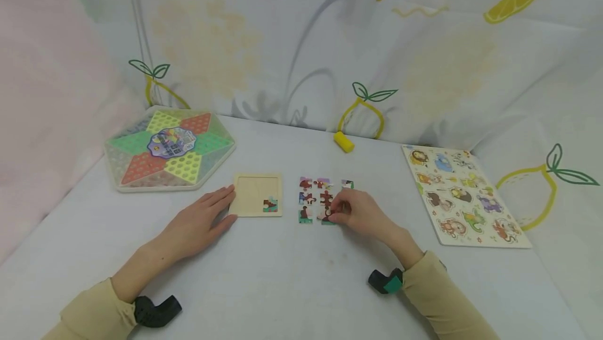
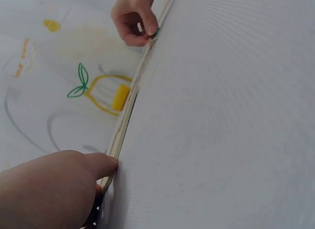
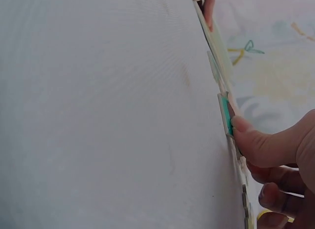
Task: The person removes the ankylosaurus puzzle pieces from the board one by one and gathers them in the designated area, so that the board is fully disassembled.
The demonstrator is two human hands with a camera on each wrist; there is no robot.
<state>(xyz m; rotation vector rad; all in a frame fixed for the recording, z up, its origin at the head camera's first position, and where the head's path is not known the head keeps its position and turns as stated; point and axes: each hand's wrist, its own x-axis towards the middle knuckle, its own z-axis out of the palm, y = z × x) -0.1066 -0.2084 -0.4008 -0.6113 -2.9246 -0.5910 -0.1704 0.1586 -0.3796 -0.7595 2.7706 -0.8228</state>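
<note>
A square wooden puzzle tray [image 1: 249, 209] lies on the table with one jigsaw piece [image 1: 270, 205] in its lower right corner. My left hand [image 1: 200, 222] rests at the tray's left edge, with fingers and thumb touching it. To the right of the tray, several loose jigsaw pieces [image 1: 305, 215] lie in rows, in brown, green and pink. My right hand [image 1: 360, 214] pinches the lower piece of the second column between thumb and finger; its green edge [image 3: 227, 113] shows in the right wrist view. That hand covers part of the right column, where a top piece [image 1: 347, 184] shows.
A hexagonal Chinese checkers board [image 1: 169, 149] lies at the back left. A yellow cylinder [image 1: 344, 142] is at the back, near the printed cloth. On the right lies an animal picture board [image 1: 464, 199]. Black wrist mounts [image 1: 157, 311] stick out from both sleeves.
</note>
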